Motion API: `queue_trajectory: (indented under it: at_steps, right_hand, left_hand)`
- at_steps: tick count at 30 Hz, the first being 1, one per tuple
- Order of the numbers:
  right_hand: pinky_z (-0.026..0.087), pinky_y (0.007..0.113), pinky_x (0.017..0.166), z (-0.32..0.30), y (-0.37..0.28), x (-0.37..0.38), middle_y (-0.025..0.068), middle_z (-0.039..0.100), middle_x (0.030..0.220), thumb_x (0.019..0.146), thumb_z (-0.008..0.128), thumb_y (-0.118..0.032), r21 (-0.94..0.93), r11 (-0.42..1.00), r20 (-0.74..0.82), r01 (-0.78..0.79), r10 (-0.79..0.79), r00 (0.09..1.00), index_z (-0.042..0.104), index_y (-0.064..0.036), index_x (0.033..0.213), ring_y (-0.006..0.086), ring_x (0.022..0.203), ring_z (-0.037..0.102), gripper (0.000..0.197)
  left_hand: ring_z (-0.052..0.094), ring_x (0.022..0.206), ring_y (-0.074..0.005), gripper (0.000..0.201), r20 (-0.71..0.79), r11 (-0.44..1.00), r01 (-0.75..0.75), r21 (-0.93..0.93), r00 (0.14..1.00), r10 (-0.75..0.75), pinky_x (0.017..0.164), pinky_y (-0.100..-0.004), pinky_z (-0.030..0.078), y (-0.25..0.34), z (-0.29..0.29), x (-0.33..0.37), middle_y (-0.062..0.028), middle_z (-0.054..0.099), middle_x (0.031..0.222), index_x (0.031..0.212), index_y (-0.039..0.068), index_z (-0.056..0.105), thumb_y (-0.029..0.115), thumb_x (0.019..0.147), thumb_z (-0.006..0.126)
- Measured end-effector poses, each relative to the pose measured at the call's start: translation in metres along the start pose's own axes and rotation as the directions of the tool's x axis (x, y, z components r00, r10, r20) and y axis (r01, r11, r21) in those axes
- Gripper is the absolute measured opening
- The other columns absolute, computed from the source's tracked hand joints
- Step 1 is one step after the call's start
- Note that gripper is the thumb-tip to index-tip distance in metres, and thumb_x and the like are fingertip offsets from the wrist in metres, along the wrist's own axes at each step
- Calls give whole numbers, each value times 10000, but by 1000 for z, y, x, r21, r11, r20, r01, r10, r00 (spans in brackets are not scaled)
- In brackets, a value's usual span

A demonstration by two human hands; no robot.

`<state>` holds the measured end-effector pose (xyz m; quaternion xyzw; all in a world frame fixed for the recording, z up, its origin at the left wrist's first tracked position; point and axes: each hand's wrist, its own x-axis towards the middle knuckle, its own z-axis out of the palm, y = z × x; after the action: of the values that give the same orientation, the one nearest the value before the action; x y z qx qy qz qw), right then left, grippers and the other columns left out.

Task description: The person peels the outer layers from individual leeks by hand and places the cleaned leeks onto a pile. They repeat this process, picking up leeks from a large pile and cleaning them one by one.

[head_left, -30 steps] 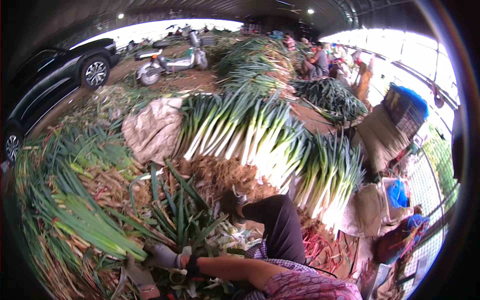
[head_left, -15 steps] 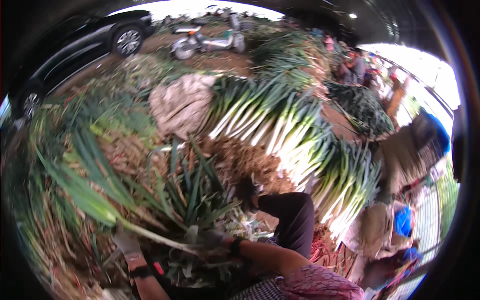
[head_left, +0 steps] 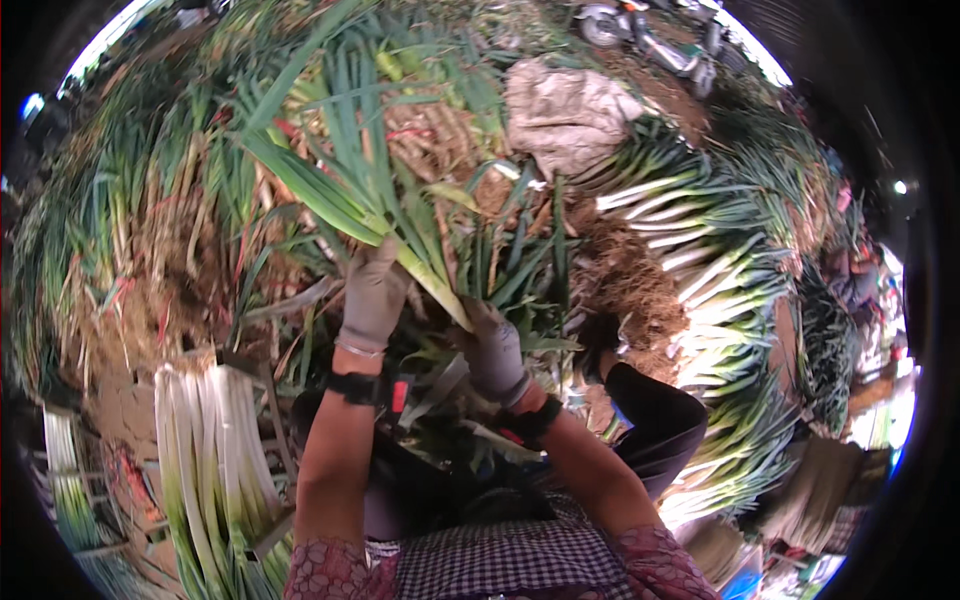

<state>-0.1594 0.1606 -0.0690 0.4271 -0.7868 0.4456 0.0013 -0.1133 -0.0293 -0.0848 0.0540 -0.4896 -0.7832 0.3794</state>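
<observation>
A long green onion [head_left: 428,279] slants across in front of me, its green leaves up and to the left. My left hand [head_left: 375,298], in a grey glove, is closed round its stalk just below the leaves. Lower on the same stalk, my right hand [head_left: 492,355], also gloved, is closed at the pale end; its fingertips are partly hidden. Black bands circle both wrists. Behind the hands lie untrimmed green onions [head_left: 370,140] with dry, brownish stalks and leaves.
Cleaned green onions with white stalks [head_left: 215,430] stand at lower left in a rack. A row of white-stalked onions [head_left: 720,300] lies on the right beside a heap of brown roots [head_left: 630,280]. Beyond are a beige sack [head_left: 565,110] and a scooter [head_left: 650,38].
My view has swung left and down, bringing the lower-left rack into sight. Both hands remain on the green onion, now closer together and higher in the picture.
</observation>
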Motion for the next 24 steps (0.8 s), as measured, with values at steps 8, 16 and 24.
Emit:
queue_trajectory:
  at_steps: [8, 16, 24]
  right_hand:
    - [474, 296, 710, 17, -11, 46, 136, 620, 885, 771, 757, -190, 428, 897, 105, -109, 70, 992, 543, 47, 1082, 161, 785, 586, 446]
    - [488, 246, 737, 16, -30, 62, 32, 632, 913, 741, 686, 30, 702, 584, 353, -407, 212, 911, 589, 25, 1029, 108, 815, 584, 303]
    - [484, 243, 707, 27, -23, 41, 22, 662, 889, 758, 665, 9, 698, 566, 314, -438, 308, 898, 650, 12, 1024, 94, 765, 592, 266]
  left_hand:
    - [585, 1066, -217, 326, 7, 923, 218, -318, 974, -227, 934, -323, 462, 24, 22, -8, -130, 587, 1172, 1244, -53, 461, 146, 987, 441]
    - [583, 1068, -188, 326, 15, 984, 178, 27, 984, -178, 934, -310, 473, 12, 6, -13, -128, 585, 1188, 1241, -55, 468, 161, 1003, 413]
    - [612, 839, -133, 212, -215, 970, 171, -172, 955, -206, 740, -269, 500, 21, 31, -23, -43, 637, 980, 1095, 11, 590, 123, 916, 592]
